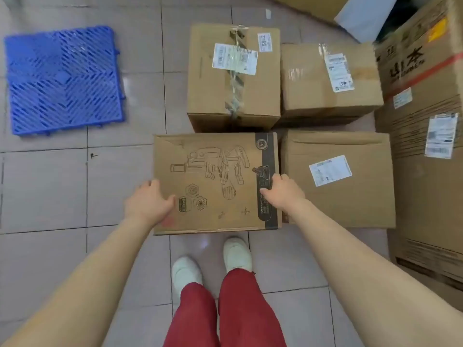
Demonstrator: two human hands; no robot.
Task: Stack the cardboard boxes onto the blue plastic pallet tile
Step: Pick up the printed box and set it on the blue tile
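A cardboard box printed with a robot drawing (213,181) stands on the tiled floor just ahead of my feet. My left hand (147,202) grips its left edge and my right hand (281,192) grips its right edge, thumbs on top. Three other cardboard boxes sit around it: a taped box (233,96) behind it, a labelled box (313,93) at the back right, and a flat labelled box (350,196) touching its right side. The blue plastic pallet tile (62,81) lies bare on the floor at the far left.
A tall stack of large cartons (423,121) walls off the right side. More cardboard and a pale sheet (363,16) lie at the back right. My white shoes (213,264) stand right behind the held box. Tiled floor separates the boxes from the tile.
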